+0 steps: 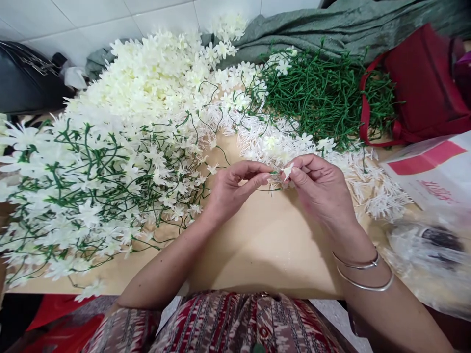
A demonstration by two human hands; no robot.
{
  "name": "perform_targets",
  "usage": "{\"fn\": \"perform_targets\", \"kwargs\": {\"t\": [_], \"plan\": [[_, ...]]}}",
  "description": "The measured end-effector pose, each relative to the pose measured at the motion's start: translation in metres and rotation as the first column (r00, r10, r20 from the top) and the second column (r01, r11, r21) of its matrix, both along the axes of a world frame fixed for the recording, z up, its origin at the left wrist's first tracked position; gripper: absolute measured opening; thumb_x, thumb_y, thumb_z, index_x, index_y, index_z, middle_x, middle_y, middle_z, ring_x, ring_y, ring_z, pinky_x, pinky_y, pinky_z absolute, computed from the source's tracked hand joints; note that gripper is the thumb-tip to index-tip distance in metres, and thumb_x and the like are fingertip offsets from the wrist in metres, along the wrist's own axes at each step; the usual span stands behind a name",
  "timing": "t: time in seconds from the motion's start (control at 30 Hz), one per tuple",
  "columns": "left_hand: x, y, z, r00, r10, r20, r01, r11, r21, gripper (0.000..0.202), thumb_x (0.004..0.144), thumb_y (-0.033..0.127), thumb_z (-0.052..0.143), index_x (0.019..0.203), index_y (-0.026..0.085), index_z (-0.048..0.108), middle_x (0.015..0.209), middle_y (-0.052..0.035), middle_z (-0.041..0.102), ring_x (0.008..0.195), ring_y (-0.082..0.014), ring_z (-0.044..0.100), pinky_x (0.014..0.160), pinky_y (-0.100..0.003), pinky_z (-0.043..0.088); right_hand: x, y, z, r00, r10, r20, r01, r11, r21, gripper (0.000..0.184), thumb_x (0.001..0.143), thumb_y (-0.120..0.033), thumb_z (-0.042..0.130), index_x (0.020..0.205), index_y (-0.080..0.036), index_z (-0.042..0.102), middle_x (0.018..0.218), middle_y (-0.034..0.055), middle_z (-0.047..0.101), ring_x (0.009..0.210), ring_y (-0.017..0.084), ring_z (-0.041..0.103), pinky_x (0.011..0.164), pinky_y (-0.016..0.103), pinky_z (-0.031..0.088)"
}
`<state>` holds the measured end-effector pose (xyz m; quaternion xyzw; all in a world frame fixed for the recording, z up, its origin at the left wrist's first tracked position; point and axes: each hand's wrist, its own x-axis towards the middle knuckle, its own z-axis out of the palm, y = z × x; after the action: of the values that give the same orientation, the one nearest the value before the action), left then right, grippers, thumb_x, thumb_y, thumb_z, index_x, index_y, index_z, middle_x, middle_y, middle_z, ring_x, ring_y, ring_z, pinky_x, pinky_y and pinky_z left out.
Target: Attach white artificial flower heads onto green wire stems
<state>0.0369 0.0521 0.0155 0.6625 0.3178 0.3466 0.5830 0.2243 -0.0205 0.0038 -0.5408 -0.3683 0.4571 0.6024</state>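
Over the table, my left hand (233, 186) is closed in a pinch on a thin green plastic stem (274, 172). Close beside it, my right hand (324, 189) pinches a small white artificial flower (288, 170) between thumb and forefinger. The stem's tip points at the flower; whether they are joined is hidden by the fingers. Beyond my hands lies a strip of thin white stamen pieces (386, 198). A heap of loose green stems (316, 95) is behind the right hand. White flowers on green stems (91, 166) spread out left of my left hand.
Loose white blossoms (147, 73) are heaped at the back left. A dark red bag (423, 83), a white printed bag (434, 169) and clear plastic (423, 255) line the right side. Green cloth (294, 29) lies along the tiled wall; a black bag (29, 78) is far left.
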Motion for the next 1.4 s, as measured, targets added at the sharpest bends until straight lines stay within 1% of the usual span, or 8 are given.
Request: {"fn": "perform_targets", "kwargs": {"t": [0.13, 0.27, 0.43, 0.57, 0.7, 0.9, 1.13, 1.4], "plan": [[0.000, -0.001, 0.003, 0.999, 0.031, 0.034, -0.030, 0.999, -0.029, 0.027, 0.093, 0.046, 0.081, 0.099, 0.020, 0.080, 0.094, -0.0049, 0.081, 0.081, -0.0137, 0.071, 0.079, -0.027, 0.060, 0.001, -0.001, 0.002, 0.999, 0.034, 0.016, -0.033, 0.999, -0.016, 0.027, 0.081, -0.051, 0.089, 0.084, -0.028, 0.075, 0.075, 0.0012, 0.070, 0.068, 0.018, 0.062, 0.064, 0.035, 0.050], [0.000, -0.001, 0.007, 1.000, 0.014, 0.016, -0.015, 1.000, 0.015, 0.027, 0.094, 0.046, 0.079, 0.097, 0.019, 0.080, 0.094, -0.0053, 0.081, 0.080, -0.0138, 0.071, 0.080, -0.027, 0.059, 0.001, -0.002, 0.003, 0.997, 0.046, 0.059, -0.043, 0.998, -0.044, 0.029, 0.080, -0.054, 0.089, 0.083, -0.029, 0.074, 0.073, 0.0019, 0.070, 0.066, 0.019, 0.062, 0.062, 0.036, 0.050], [0.000, -0.003, 0.007, 0.999, 0.009, -0.041, -0.006, 0.997, 0.072, 0.027, 0.095, 0.047, 0.078, 0.097, 0.020, 0.079, 0.093, -0.0053, 0.081, 0.080, -0.0146, 0.072, 0.080, -0.029, 0.060, 0.000, -0.003, 0.005, 0.993, 0.068, 0.100, -0.063, 0.997, -0.053, 0.024, 0.083, -0.048, 0.087, 0.085, -0.028, 0.075, 0.073, 0.0003, 0.071, 0.066, 0.017, 0.061, 0.061, 0.032, 0.050], [0.001, -0.006, 0.001, 1.000, 0.004, -0.019, -0.003, 1.000, 0.023, 0.032, 0.097, 0.050, 0.075, 0.098, 0.018, 0.075, 0.088, -0.0054, 0.080, 0.078, -0.0152, 0.074, 0.077, -0.029, 0.062, -0.002, -0.004, 0.006, 0.988, 0.044, 0.148, -0.037, 0.998, -0.051, 0.024, 0.083, -0.047, 0.087, 0.084, -0.026, 0.075, 0.074, 0.0004, 0.069, 0.067, 0.016, 0.060, 0.059, 0.030, 0.048], [0.005, -0.007, -0.011, 0.998, -0.038, 0.054, 0.042, 0.997, -0.071, 0.040, 0.096, 0.057, 0.073, 0.099, 0.017, 0.071, 0.084, -0.0050, 0.080, 0.077, -0.0152, 0.077, 0.077, -0.028, 0.063, -0.002, -0.004, 0.003, 0.979, 0.058, 0.196, -0.047, 0.997, -0.057, 0.023, 0.086, -0.045, 0.085, 0.086, -0.025, 0.075, 0.077, 0.0005, 0.067, 0.070, 0.016, 0.059, 0.060, 0.029, 0.046], [0.011, -0.007, -0.028, 0.988, -0.033, 0.148, 0.064, 0.976, -0.209, 0.048, 0.090, 0.065, 0.077, 0.095, 0.018, 0.068, 0.081, -0.0035, 0.080, 0.074, -0.0152, 0.079, 0.076, -0.028, 0.065, -0.005, 0.000, -0.005, 0.976, 0.050, 0.211, -0.032, 0.996, -0.086, 0.024, 0.085, -0.047, 0.084, 0.084, -0.025, 0.073, 0.069, -0.0011, 0.063, 0.062, 0.014, 0.051, 0.054, 0.027, 0.039], [0.012, -0.008, -0.032, 0.986, -0.005, 0.164, 0.042, 0.974, -0.222, 0.051, 0.088, 0.066, 0.077, 0.094, 0.017, 0.068, 0.081, -0.0032, 0.079, 0.072, -0.0143, 0.077, 0.073, -0.026, 0.064, -0.011, 0.004, -0.006, 0.981, 0.058, 0.187, -0.042, 0.995, -0.090, 0.027, 0.084, -0.049, 0.083, 0.083, -0.025, 0.071, 0.066, -0.0024, 0.061, 0.057, 0.013, 0.047, 0.053, 0.029, 0.037], [0.011, -0.006, -0.032, 0.984, -0.037, 0.176, 0.075, 0.974, -0.214, 0.047, 0.090, 0.062, 0.078, 0.094, 0.017, 0.067, 0.079, -0.0019, 0.077, 0.074, -0.0155, 0.078, 0.077, -0.029, 0.064, -0.009, 0.005, -0.001, 0.983, 0.090, 0.158, -0.076, 0.993, -0.096, 0.028, 0.081, -0.048, 0.087, 0.081, -0.024, 0.072, 0.068, -0.0019, 0.065, 0.059, 0.013, 0.052, 0.055, 0.028, 0.040]]}}
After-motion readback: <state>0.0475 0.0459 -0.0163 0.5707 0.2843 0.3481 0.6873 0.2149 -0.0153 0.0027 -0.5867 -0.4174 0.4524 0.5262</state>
